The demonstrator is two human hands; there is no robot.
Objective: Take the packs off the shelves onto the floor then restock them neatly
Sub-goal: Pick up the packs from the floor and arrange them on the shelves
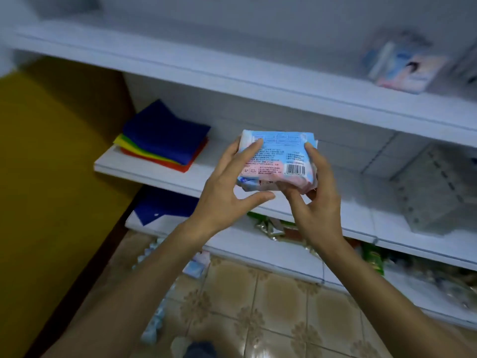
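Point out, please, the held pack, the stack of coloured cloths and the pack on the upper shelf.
held pack [278, 161]: head view, middle of its printed face.
stack of coloured cloths [165, 133]: head view, on the blue top cloth.
pack on the upper shelf [402, 63]: head view, middle of its blurred front.

Motion blur smears the upper-shelf pack [402, 63], and print on the held pack [281, 156] is unreadable.

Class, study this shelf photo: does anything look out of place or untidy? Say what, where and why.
Yes. Several packs lie scattered on the tiled floor at lower left, not stacked. On the upper shelf a lone pack sits tilted, though blur hides detail. The held pack looks intact.
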